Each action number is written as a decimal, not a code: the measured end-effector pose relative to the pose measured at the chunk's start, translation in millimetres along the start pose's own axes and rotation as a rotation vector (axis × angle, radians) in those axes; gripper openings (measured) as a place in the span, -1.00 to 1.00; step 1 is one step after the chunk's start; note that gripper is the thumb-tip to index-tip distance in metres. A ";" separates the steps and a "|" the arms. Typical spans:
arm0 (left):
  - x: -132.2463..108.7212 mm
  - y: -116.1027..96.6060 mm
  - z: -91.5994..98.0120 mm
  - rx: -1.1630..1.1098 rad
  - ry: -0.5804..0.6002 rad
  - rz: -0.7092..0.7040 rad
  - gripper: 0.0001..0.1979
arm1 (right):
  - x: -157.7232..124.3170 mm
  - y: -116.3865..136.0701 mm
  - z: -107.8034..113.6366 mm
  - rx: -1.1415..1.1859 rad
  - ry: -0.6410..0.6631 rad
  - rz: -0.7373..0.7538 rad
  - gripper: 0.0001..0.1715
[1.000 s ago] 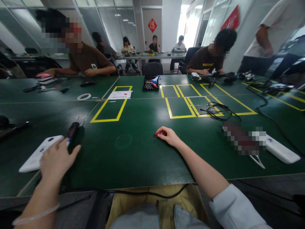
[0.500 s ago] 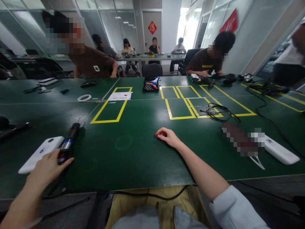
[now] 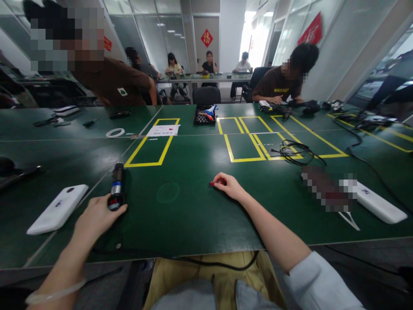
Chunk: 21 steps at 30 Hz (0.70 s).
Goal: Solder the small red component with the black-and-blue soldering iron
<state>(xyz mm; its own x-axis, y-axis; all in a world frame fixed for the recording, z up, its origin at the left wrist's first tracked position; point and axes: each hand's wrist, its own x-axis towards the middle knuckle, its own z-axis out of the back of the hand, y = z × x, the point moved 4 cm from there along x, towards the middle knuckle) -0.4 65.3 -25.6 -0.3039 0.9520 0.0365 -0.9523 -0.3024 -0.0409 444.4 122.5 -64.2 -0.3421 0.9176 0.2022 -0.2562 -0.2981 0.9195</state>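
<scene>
My left hand (image 3: 98, 215) is closed around the lower end of a dark electric screwdriver (image 3: 117, 181) with a silver and blue band. The tool points away from me over the left part of the green table (image 3: 180, 232), and a cord trails from its near end. Near the middle, my right hand (image 3: 228, 187) pinches a small red piece (image 3: 211, 184) low over the tabletop. My fingers hide most of that piece, so its kind cannot be made out. A faint ring mark (image 3: 168, 192) lies on the table between my hands.
White power banks (image 3: 58, 209) (image 3: 379, 200) lie at both sides. Coiled black cable (image 3: 295, 150) rests right of yellow tape outlines (image 3: 247, 160). Farther back are a paper sheet (image 3: 163, 130), tape roll (image 3: 115, 133) and black tray (image 3: 204, 122). People sit or stand across the table.
My left hand has carried the electric screwdriver to the right, away from the white power bank, turning it more upright. My right hand stays in place. The person at far left has leaned further left.
</scene>
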 end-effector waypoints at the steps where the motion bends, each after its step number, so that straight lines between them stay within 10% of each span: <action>1: -2.4 -14.2 -1.4 0.003 0.022 -0.024 -0.22 | 0.2 -0.5 -0.3 0.002 0.005 0.001 -0.87; 14: -44.4 -226.4 -6.1 -0.136 0.000 -0.393 -0.35 | 1.7 -3.5 -0.6 0.035 -0.017 0.049 -0.91; 21: -58.9 -285.5 -11.4 -0.168 -0.016 -0.530 -0.36 | 1.8 -1.5 -0.9 -0.015 -0.017 0.113 -0.92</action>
<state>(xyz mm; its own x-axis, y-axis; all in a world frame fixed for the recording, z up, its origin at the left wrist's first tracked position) 289.7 96.1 -27.4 0.2138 0.9706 0.1105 -0.9577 0.2305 -0.1720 443.3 124.4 -65.5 -0.3546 0.8820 0.3103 -0.2305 -0.4041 0.8852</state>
